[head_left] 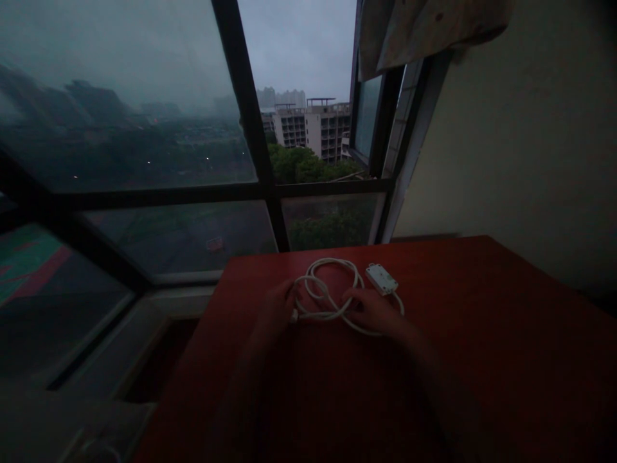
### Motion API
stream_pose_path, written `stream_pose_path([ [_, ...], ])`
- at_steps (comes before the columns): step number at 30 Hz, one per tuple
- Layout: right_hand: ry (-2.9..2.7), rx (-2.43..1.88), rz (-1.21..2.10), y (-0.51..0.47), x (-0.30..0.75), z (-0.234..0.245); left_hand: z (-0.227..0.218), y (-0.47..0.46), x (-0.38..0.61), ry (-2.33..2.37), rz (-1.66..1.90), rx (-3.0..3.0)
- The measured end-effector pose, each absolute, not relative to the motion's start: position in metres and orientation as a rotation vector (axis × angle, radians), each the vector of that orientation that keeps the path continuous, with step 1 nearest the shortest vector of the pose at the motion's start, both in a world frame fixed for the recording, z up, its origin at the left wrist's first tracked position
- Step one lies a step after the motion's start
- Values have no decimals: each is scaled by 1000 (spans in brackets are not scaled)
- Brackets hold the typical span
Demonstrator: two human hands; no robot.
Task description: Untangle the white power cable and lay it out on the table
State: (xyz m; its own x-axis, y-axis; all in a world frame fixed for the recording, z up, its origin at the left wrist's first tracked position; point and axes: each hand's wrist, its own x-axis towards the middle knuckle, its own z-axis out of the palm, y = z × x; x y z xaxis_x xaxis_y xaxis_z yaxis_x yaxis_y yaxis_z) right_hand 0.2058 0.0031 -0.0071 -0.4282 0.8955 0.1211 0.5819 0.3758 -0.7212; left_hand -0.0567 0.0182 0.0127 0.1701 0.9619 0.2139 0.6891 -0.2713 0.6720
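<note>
A white power cord (332, 262) lies in loose, crossing loops on the reddish-brown table (463, 283). Its far end runs into a small white power strip (382, 279), which rests at the right of the loops. My left hand (278, 311) is at the left side of the coil, its fingers closed on the cord; the white plug (294, 316) sits by these fingers. On the right of the loops, my right hand (369, 308) pinches the cord, just in front of the power strip. Dim light hides the exact finger positions.
Beyond the table's far edge stands a dark-framed window (263, 186), with one sash (369, 122) swung outward. Cloth (434, 29) hangs at the upper right, beside a pale wall (520, 141). Some unclear pale items (99, 447) lie low at the left.
</note>
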Motion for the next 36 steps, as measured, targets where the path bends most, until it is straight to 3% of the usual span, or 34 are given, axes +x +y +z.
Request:
stream_pose_path([
  [6, -2099, -1351, 869, 6, 208, -11, 7, 18, -48, 1590, 971, 1959],
  [20, -2242, -1375, 610, 4, 195, -15, 0, 23, -45, 1516, 1230, 1571],
  [25, -2123, -1199, 920, 7, 195, -20, 3, 23, -44, 1522, 1259, 1504],
  [31, -2021, -1106, 1014, 8, 197, -23, 16, 25, -59, 1452, 1112, 1573],
  [36, -1982, -1144, 961, 9, 200, -19, 30, 11, -81, 1324, 646, 1652],
])
